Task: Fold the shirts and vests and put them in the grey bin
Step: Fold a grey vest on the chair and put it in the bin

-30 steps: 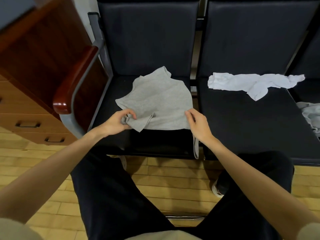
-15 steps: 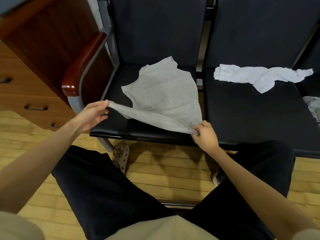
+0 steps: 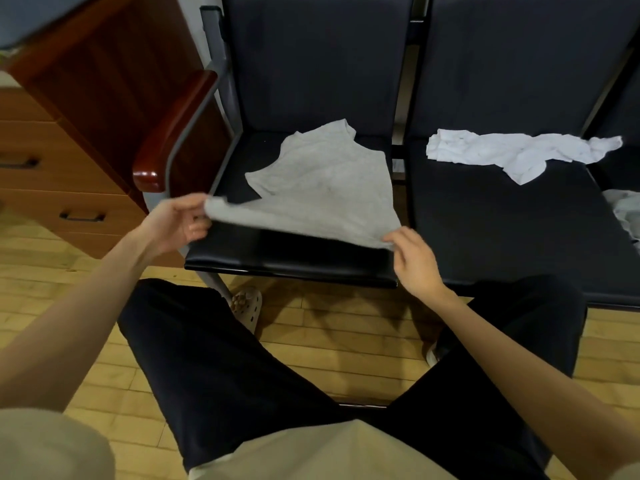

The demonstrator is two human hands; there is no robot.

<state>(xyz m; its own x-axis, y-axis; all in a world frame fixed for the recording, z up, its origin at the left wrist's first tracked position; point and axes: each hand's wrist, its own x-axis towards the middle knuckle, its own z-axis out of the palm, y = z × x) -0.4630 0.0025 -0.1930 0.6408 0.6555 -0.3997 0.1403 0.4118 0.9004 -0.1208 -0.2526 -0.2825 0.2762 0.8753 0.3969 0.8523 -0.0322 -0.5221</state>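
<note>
At frame centre the grey shirt (image 3: 325, 188) lies on the left black seat (image 3: 291, 261), its near hem lifted. The left hand (image 3: 176, 223) pinches the hem's left corner, the right hand (image 3: 414, 261) pinches the right corner. A white shirt (image 3: 512, 152) lies crumpled at upper right

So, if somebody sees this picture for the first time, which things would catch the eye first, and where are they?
First, the light grey cotton shirt spread on the left black padded seat, its near edge lifted and stretched between the left hand and the right hand. Next, the crumpled white garment lying on the neighbouring seat to the right.
</note>
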